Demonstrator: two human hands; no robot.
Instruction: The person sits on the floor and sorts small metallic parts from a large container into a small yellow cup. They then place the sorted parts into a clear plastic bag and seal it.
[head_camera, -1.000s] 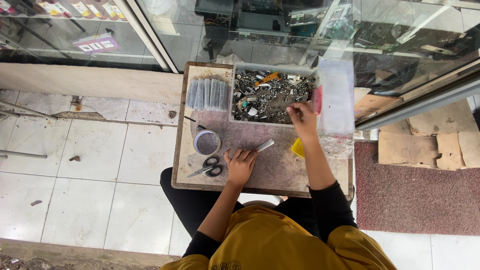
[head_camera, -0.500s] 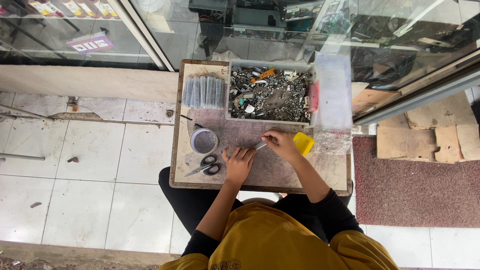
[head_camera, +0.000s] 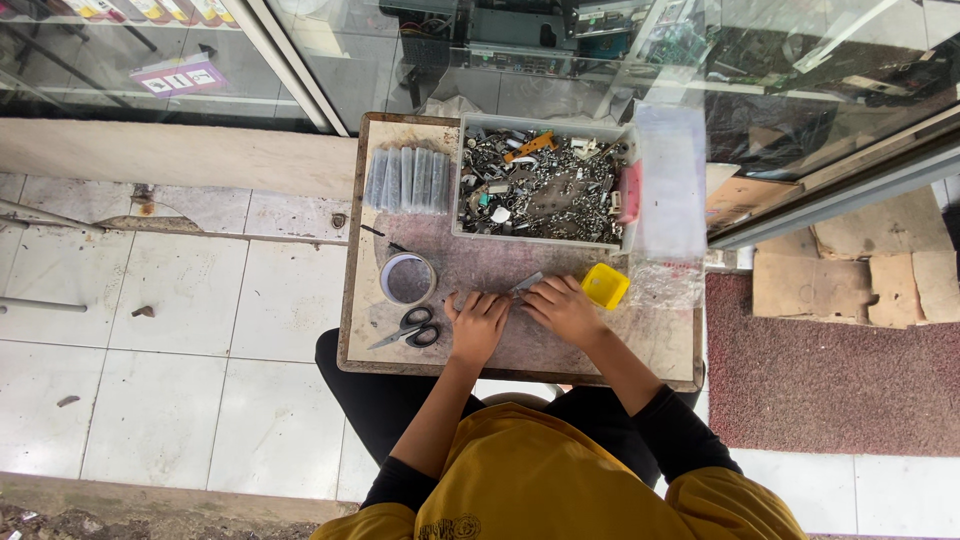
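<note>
A small wooden board (head_camera: 380, 330) rests across my lap. My left hand (head_camera: 478, 324) lies flat near its middle, fingers pressing one end of a small clear plastic bag (head_camera: 524, 285). My right hand (head_camera: 563, 308) meets it from the right, fingertips pinching the same bag. Black-handled scissors (head_camera: 410, 328) lie just left of my left hand. A roll of clear tape (head_camera: 407, 278) stands above the scissors. A small yellow cup (head_camera: 605, 285) sits right of my right hand. A grey tray (head_camera: 540, 182) filled with small metal parts occupies the board's far side.
A row of filled clear bags (head_camera: 408, 180) lies at the board's far left. A stack of empty clear bags (head_camera: 668, 180) sits right of the tray. Glass showcases (head_camera: 500, 50) stand beyond. White floor tiles (head_camera: 180, 330) are on the left, a maroon mat (head_camera: 830, 370) on the right.
My right hand left the tray of metal parts, came back toward me and joined my left hand on the small clear bag. My left hand stayed put.
</note>
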